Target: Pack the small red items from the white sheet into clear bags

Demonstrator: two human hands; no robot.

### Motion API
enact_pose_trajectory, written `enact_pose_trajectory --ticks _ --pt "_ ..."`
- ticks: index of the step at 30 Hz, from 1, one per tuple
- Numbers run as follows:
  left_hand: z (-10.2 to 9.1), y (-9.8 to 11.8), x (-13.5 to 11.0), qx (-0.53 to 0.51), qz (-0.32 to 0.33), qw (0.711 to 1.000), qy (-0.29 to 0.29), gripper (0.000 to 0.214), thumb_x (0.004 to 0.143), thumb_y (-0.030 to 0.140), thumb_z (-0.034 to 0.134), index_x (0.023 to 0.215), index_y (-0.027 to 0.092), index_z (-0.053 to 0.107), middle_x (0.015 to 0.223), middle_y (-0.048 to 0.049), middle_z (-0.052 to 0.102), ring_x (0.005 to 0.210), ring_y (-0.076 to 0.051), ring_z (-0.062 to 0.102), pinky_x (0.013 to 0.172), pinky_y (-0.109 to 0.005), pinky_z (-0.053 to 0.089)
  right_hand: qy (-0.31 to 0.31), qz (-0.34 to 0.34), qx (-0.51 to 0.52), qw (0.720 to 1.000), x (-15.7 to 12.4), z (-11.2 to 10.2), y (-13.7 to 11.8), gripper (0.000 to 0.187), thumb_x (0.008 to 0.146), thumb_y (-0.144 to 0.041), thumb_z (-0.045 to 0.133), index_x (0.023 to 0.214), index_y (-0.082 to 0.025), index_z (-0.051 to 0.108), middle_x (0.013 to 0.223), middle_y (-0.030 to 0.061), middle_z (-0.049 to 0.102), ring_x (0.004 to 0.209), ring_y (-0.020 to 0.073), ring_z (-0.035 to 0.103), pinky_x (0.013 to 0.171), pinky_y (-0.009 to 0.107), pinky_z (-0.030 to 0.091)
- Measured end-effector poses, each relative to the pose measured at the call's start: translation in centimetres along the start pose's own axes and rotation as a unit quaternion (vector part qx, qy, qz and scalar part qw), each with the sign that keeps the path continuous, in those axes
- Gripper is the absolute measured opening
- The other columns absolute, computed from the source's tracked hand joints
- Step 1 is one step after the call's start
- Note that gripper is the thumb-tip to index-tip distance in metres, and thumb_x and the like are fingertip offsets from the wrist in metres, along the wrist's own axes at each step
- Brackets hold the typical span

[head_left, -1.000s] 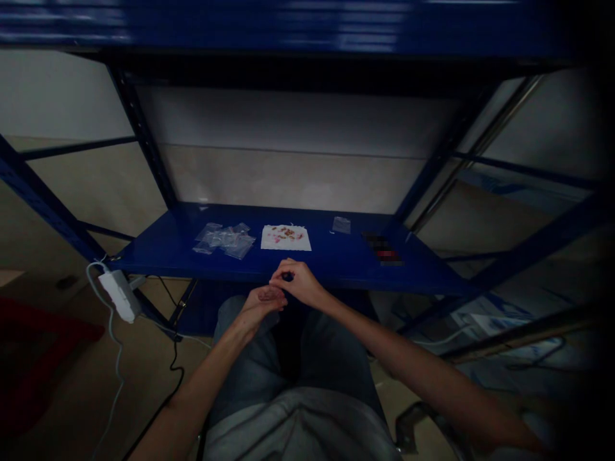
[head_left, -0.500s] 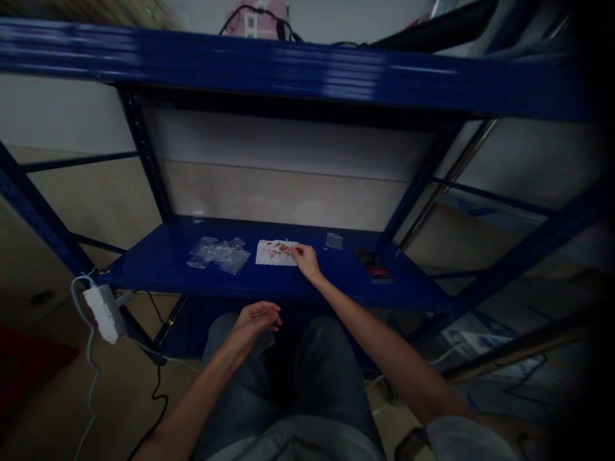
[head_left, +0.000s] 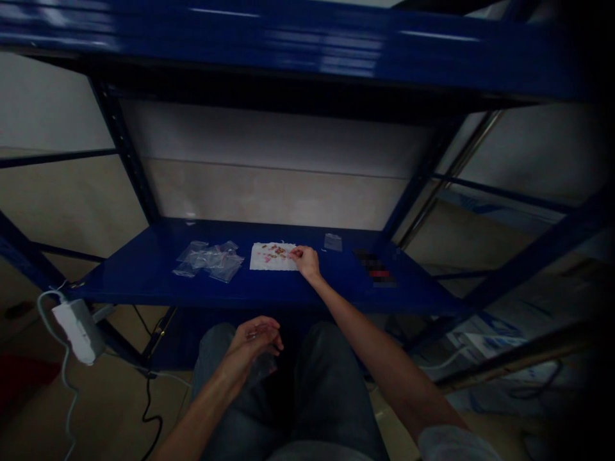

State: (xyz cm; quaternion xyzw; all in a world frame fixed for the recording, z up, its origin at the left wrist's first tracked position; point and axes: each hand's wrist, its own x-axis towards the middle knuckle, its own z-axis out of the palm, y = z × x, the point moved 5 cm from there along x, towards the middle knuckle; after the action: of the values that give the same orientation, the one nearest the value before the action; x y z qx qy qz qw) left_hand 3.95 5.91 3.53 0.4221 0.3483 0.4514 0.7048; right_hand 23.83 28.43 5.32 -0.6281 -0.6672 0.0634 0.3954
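Observation:
My right hand [head_left: 306, 260] is at the right edge of a white sheet [head_left: 257, 261], its fingers pinched together. Whatever lies between those fingertips is too small to make out. Several small gold and pink pieces [head_left: 278, 251] are scattered over the sheet. Closer to me, above my lap, my left hand [head_left: 257, 336] is curled around a clear plastic bag [head_left: 262, 366] that hangs below the fingers. To the left of the sheet lies a loose pile of clear plastic bags [head_left: 209, 259].
A single small clear bag [head_left: 333, 241] lies right of the sheet on the blue shelf [head_left: 144, 269]. Beyond it is a dark, blurred-out item [head_left: 375, 267]. An upper blue shelf beam [head_left: 298, 41] crosses overhead. A white power strip [head_left: 77, 330] hangs at the left post.
The view has tipped down and shifted slightly. My right hand stays pinched at the sheet's right edge. The clear bag under my left hand shows more plainly now.

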Motion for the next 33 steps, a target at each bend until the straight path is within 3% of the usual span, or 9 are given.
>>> enact_pose_trajectory --ticks 5,15,21,33 --pt "0.1 -0.3 -0.5 0.011 -0.031 0.999 0.009 0.031 0.073 0.04 0.074 0.092 0.017 0.065 0.074 -0.005 0.066 0.065 -0.016 0.063 0.06 -0.025 0.049 0.023 0.016 -0.031 0.999 0.1 0.2 0.7 0.016 0.081 -0.021 0.061 0.089 -0.021 0.075 0.083 0.0047 0.071 0.074 0.0162 0.064 0.068 0.024 0.046" --pt "-0.2 -0.1 -0.4 0.015 -0.001 1.0 0.021 0.029 0.071 0.037 0.077 0.089 0.016 0.066 0.071 -0.0034 0.065 0.068 -0.014 0.063 0.063 -0.024 0.048 0.009 0.026 -0.055 0.998 0.0 0.3 0.7 0.022 0.078 -0.024 0.068 0.099 -0.025 0.075 0.087 0.0058 0.069 0.079 0.018 0.061 0.073 0.025 0.045" --pt "-0.2 -0.1 -0.9 0.02 -0.02 0.999 0.031 0.033 0.071 0.039 0.076 0.092 0.016 0.065 0.073 -0.0047 0.066 0.064 -0.014 0.062 0.057 -0.023 0.047 0.005 0.001 -0.07 0.998 -0.3 0.0 0.0 0.019 0.082 -0.02 0.064 0.095 -0.026 0.076 0.09 0.0069 0.065 0.088 0.0204 0.057 0.079 0.028 0.043" --pt "-0.7 0.6 -0.7 0.012 -0.009 0.999 0.042 0.035 0.066 0.039 0.079 0.086 0.015 0.064 0.071 -0.0045 0.067 0.062 -0.014 0.063 0.056 -0.023 0.048 -0.002 -0.018 -0.09 0.996 -0.2 0.1 -0.6 0.009 0.078 -0.024 0.069 0.085 -0.023 0.075 0.086 0.0051 0.062 0.084 0.0189 0.055 0.072 0.025 0.041"
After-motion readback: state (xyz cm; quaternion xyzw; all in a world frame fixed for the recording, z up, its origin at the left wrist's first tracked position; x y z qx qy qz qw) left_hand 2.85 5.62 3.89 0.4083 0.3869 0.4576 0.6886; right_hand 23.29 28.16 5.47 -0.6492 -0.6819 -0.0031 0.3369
